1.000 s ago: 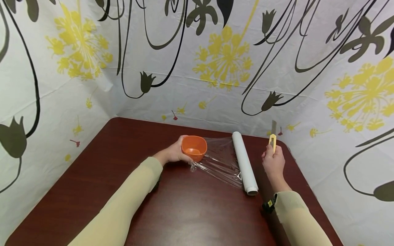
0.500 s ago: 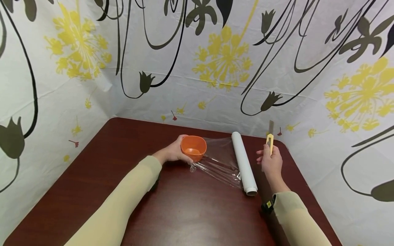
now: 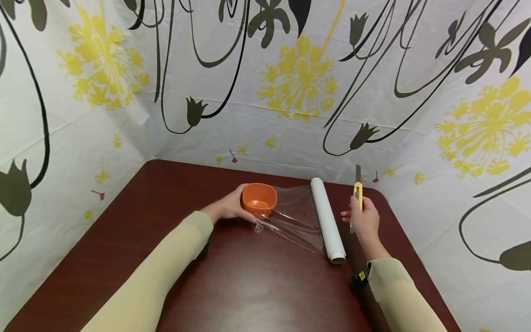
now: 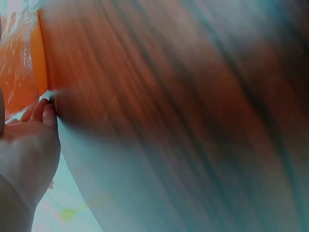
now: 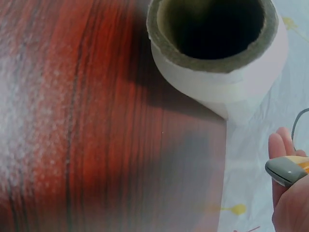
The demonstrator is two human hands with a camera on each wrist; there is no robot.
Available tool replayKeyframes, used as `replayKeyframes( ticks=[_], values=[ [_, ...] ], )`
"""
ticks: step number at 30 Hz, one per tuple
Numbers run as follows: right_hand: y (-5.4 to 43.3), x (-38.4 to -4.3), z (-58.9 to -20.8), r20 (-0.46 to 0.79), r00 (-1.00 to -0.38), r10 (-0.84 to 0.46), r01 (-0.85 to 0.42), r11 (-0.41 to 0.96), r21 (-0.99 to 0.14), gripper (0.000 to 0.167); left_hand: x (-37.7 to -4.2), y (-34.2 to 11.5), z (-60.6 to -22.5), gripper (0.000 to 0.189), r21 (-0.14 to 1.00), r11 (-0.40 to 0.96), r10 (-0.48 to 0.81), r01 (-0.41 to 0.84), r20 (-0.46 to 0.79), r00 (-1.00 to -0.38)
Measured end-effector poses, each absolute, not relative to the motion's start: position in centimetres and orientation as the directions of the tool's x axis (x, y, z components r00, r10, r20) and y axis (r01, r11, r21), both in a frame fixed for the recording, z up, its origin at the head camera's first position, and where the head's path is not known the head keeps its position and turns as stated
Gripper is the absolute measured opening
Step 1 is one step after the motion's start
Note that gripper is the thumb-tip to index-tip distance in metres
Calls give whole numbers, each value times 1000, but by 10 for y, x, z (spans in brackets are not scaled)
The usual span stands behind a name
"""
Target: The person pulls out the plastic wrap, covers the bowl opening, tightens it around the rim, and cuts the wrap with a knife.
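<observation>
My left hand [image 3: 233, 206] grips an orange bowl [image 3: 259, 196] from its left side, fingers behind and thumb in front. Clear plastic wrap [image 3: 296, 216] stretches from the bowl to a white roll [image 3: 327, 219] lying on the table to its right. In the left wrist view the wrap clings to the wall of the bowl [image 4: 19, 72] beside the fingers. Right of the roll, my right hand [image 3: 366, 220] holds a yellow utility knife [image 3: 358, 193] with its blade out and pointing up. The right wrist view shows the knife's grey end [image 5: 285, 171] and the roll's hollow cardboard end [image 5: 212, 60].
A dark reddish-brown table [image 3: 249, 286] lies under everything. Behind it and on both sides hangs a white curtain [image 3: 232, 124] with flower prints. The roll stands between the bowl and the right hand.
My right hand has moved left toward the roll with the knife, and its fingers have loosened somewhat. The left hand keeps its grip on the bowl, nearly still.
</observation>
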State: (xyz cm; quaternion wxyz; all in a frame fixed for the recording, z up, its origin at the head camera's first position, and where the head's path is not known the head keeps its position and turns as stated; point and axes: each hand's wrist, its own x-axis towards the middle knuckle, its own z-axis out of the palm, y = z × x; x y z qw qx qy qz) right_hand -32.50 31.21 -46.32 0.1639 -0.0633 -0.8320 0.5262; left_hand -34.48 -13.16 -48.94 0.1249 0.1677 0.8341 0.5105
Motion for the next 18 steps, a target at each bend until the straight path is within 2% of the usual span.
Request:
replayKeyframes(
  ticks=[2, 6, 12, 18],
  values=[
    [313, -324, -463, 204, -939, 276, -60, 451, -891, 54, -345, -133, -489, 119, 888, 436, 406, 147, -48, -913],
    [315, -323, -462, 201, -940, 276, -48, 477, -878, 53, -347, -137, -479, 92, 864, 493, 364, 102, -99, -926],
    [317, -324, -458, 194, -943, 271, -39, 488, -872, 55, -358, -140, -456, 99, 845, 535, 260, 17, -146, -954],
    [318, -325, -452, 180, -951, 253, -27, 511, -859, 54, -373, -127, -424, 88, 799, 598, 254, 54, -125, -959]
  ],
)
